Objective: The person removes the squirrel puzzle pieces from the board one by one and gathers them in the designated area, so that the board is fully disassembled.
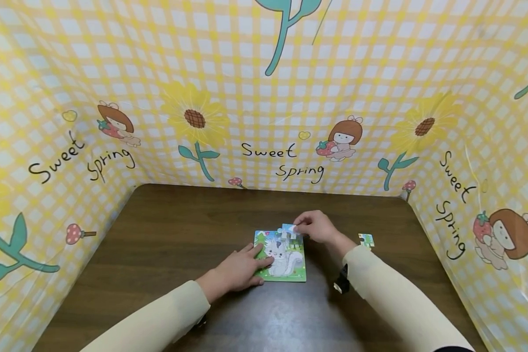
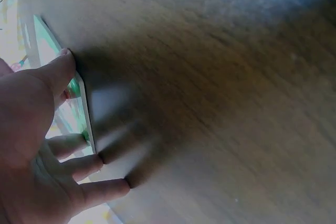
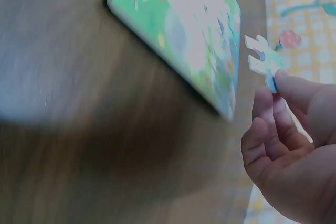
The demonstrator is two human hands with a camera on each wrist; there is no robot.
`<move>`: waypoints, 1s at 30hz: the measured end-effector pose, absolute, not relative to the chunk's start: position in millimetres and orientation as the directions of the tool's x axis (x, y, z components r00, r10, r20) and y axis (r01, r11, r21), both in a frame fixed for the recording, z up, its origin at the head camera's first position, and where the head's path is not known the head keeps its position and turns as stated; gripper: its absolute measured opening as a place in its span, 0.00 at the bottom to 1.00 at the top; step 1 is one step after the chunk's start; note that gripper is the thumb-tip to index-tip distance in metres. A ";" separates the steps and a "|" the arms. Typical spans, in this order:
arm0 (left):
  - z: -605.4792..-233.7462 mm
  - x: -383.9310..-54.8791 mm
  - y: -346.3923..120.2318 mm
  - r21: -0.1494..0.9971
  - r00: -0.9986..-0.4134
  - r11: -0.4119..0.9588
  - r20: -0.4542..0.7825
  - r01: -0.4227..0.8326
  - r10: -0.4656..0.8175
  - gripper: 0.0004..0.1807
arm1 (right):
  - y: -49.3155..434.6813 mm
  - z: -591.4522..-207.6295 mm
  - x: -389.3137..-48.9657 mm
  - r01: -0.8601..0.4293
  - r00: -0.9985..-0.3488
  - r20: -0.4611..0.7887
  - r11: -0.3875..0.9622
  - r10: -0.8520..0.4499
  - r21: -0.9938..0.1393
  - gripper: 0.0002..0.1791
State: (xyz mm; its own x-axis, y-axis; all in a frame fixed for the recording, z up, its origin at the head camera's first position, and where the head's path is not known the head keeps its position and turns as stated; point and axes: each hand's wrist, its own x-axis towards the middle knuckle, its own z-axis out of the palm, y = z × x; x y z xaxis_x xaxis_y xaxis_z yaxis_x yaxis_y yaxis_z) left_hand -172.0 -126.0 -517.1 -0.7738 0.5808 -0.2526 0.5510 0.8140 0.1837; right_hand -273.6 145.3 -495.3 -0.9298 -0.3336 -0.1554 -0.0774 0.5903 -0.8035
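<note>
A jigsaw puzzle board [image 1: 283,264] with a white squirrel-like animal on green lies on the brown table. My left hand [image 1: 239,268] rests at its left side, fingers spread, some on the picture and the thumb by the lower left edge. In the left wrist view the left hand [image 2: 47,145] touches the board's edge [image 2: 85,111]. Between thumb and fingers my right hand [image 1: 318,227] pinches a puzzle piece [image 3: 266,62] over the board's upper right part. The right wrist view shows this piece raised off the board [image 3: 157,30], held by the right hand [image 3: 294,135].
Another loose puzzle piece [image 1: 366,240] lies on the table [image 1: 180,220] to the right, beyond the right wrist. A yellow checked cloth [image 1: 264,107] with printed flowers and figures walls the table at the back and both sides.
</note>
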 end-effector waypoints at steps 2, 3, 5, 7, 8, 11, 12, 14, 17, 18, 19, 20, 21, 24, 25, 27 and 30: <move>-516.8 -171.8 -126.1 0.194 -0.774 0.812 -0.246 0.551 0.584 0.34 | 160.2 -491.1 -275.6 -0.086 -0.927 -0.155 0.598 -0.340 -0.797 0.04; -516.6 -171.6 -126.2 0.197 -0.774 0.811 -0.241 0.551 0.585 0.34 | 168.0 -489.1 -276.2 -0.092 -0.926 -0.155 0.604 -0.344 -0.792 0.04; -516.2 -170.8 -126.2 0.201 -0.774 0.808 -0.233 0.553 0.588 0.34 | 184.5 -486.6 -276.9 -0.102 -0.925 -0.154 0.616 -0.348 -0.781 0.05; -515.7 -169.7 -126.3 0.204 -0.775 0.807 -0.227 0.554 0.589 0.34 | 200.8 -484.4 -276.6 -0.105 -0.925 -0.157 0.629 -0.347 -0.770 0.05; -515.7 -169.2 -126.3 0.205 -0.776 0.807 -0.225 0.554 0.590 0.34 | 208.8 -483.8 -276.4 -0.105 -0.926 -0.158 0.635 -0.344 -0.765 0.06; -515.4 -168.2 -126.3 0.205 -0.776 0.807 -0.225 0.554 0.589 0.34 | 230.9 -482.1 -274.5 -0.099 -0.929 -0.168 0.658 -0.331 -0.746 0.06; -515.5 -168.1 -126.3 0.204 -0.776 0.807 -0.227 0.554 0.589 0.34 | 237.4 -482.0 -274.2 -0.093 -0.930 -0.174 0.665 -0.324 -0.741 0.06; -515.2 -168.3 -126.1 0.203 -0.775 0.807 -0.228 0.555 0.590 0.34 | 249.5 -482.5 -273.8 -0.090 -0.931 -0.181 0.682 -0.316 -0.726 0.06; -515.5 -168.6 -126.3 0.202 -0.774 0.807 -0.230 0.555 0.590 0.34 | 263.0 -484.6 -274.5 -0.079 -0.935 -0.195 0.711 -0.295 -0.699 0.06; -515.8 -168.5 -126.6 0.201 -0.774 0.807 -0.229 0.555 0.590 0.34 | 266.3 -485.5 -274.8 -0.078 -0.936 -0.198 0.719 -0.292 -0.691 0.06; -515.3 -168.3 -126.7 0.201 -0.774 0.807 -0.230 0.556 0.590 0.34 | 269.0 -486.3 -274.9 -0.080 -0.935 -0.202 0.729 -0.290 -0.680 0.07; -515.6 -168.1 -126.9 0.200 -0.774 0.807 -0.228 0.556 0.591 0.34 | 271.4 -487.4 -275.0 -0.072 -0.936 -0.210 0.738 -0.282 -0.671 0.06; -515.7 -167.9 -127.0 0.198 -0.774 0.807 -0.231 0.557 0.590 0.34 | 273.2 -488.2 -274.8 -0.075 -0.935 -0.214 0.748 -0.282 -0.660 0.07; -515.9 -167.2 -126.9 0.196 -0.774 0.808 -0.233 0.556 0.589 0.34 | 276.6 -490.3 -273.7 -0.095 -0.932 -0.221 0.781 -0.288 -0.617 0.07; -515.9 -167.2 -126.7 0.197 -0.774 0.809 -0.236 0.554 0.587 0.34 | 277.0 -490.9 -273.3 -0.099 -0.932 -0.223 0.792 -0.286 -0.603 0.06; -516.6 -167.2 -126.4 0.198 -0.775 0.811 -0.240 0.551 0.585 0.34 | 277.0 -491.6 -272.5 -0.103 -0.932 -0.226 0.806 -0.282 -0.582 0.06; -516.8 -167.1 -126.4 0.199 -0.775 0.812 -0.241 0.549 0.584 0.34 | 275.9 -492.0 -272.1 -0.103 -0.931 -0.234 0.819 -0.279 -0.565 0.06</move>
